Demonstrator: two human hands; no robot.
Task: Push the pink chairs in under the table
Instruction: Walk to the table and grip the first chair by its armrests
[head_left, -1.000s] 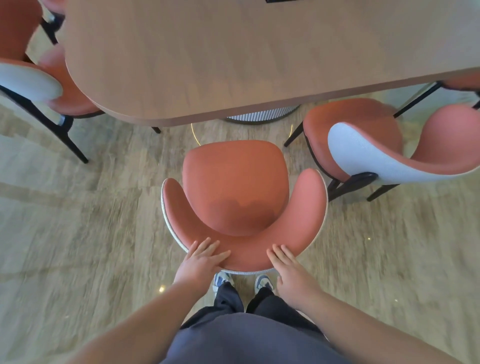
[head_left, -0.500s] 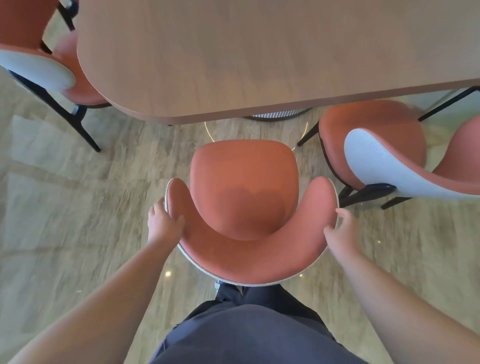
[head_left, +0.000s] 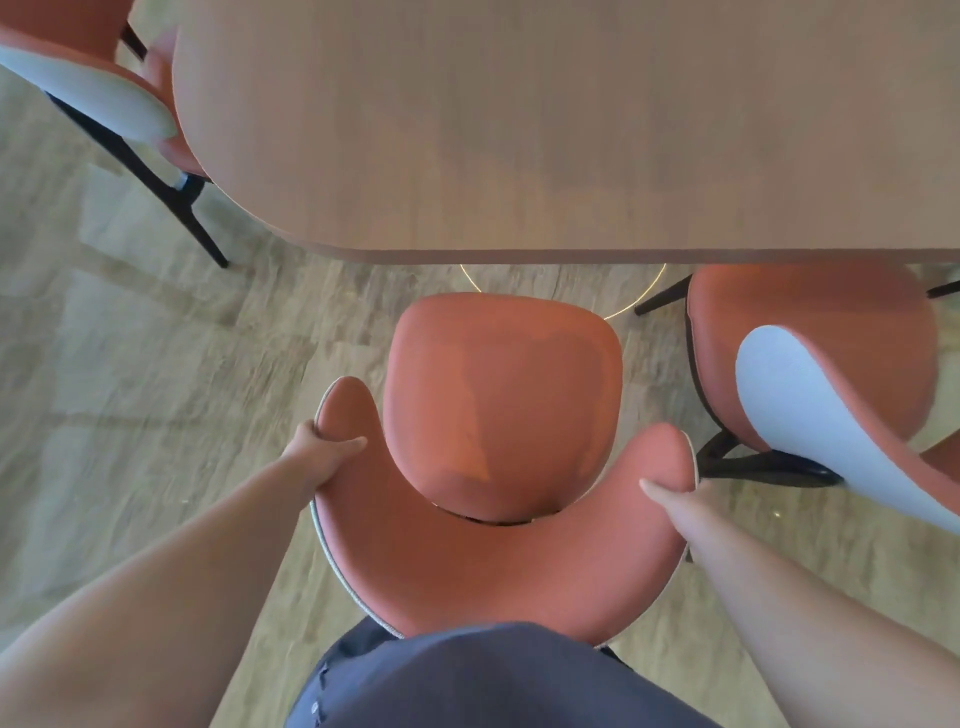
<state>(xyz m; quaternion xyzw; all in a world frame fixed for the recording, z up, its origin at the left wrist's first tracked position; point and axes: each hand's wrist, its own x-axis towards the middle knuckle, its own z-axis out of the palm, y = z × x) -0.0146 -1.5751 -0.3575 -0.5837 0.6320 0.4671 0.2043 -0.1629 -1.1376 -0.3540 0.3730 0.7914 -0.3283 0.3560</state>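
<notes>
Now that the left hand (head_left: 319, 452) and right hand (head_left: 670, 499) have shifted to clamp the pink chair (head_left: 498, 415) armrests, fingers wrapped, it can be pushed under the table (head_left: 519, 130)

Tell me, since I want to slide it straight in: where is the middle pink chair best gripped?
Grip the middle pink chair by the two forward-curving ends of its wraparound backrest, coming from behind. The left hand and right hand each hold one end; these ends are narrow enough to wrap, and paired grips likely keep it square to the table.
</notes>
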